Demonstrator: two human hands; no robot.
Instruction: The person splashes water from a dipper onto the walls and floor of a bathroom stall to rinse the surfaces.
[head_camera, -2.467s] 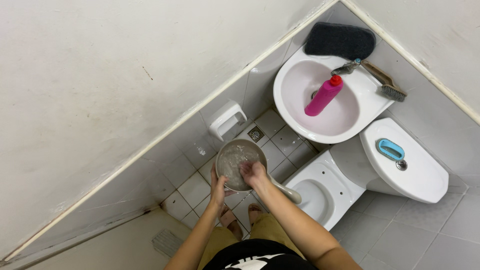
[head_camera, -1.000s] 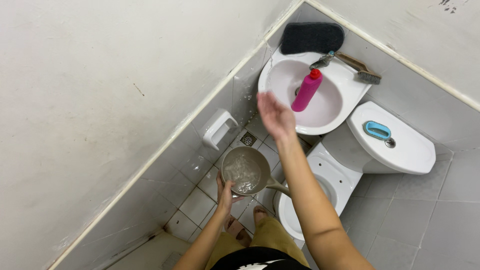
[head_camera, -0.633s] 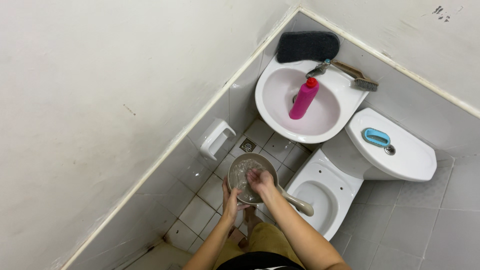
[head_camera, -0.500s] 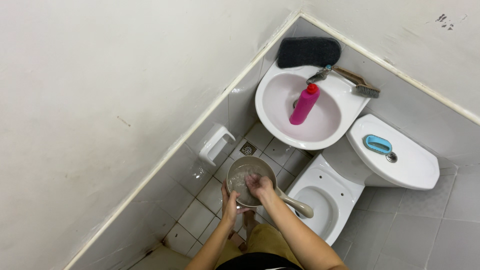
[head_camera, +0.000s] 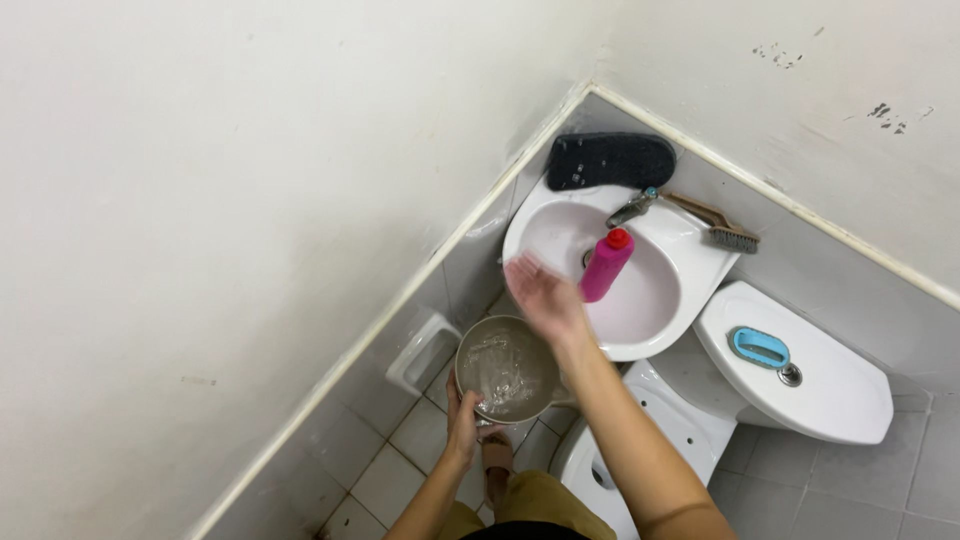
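Note:
My left hand (head_camera: 462, 412) grips the near rim of a grey dipper (head_camera: 507, 367) with water in it, held over the tiled floor. My right hand (head_camera: 537, 293) is raised out of the dipper, fingers spread and blurred, in the air over the front edge of the white sink (head_camera: 670, 300). A pink bottle with a red cap (head_camera: 604, 265) lies tilted in the sink basin, just right of my right hand.
A dark scrub pad (head_camera: 610, 160) lies at the sink's back, a brush (head_camera: 715, 225) on its right rim beside the tap (head_camera: 632, 208). The toilet (head_camera: 640, 440) and its tank (head_camera: 800, 370) stand to the right. A paper holder (head_camera: 424, 350) hangs on the tiled wall.
My right hand has come up out of the dipper's water and swung toward the sink. The left hand still holds the dipper, now a little closer to the sink.

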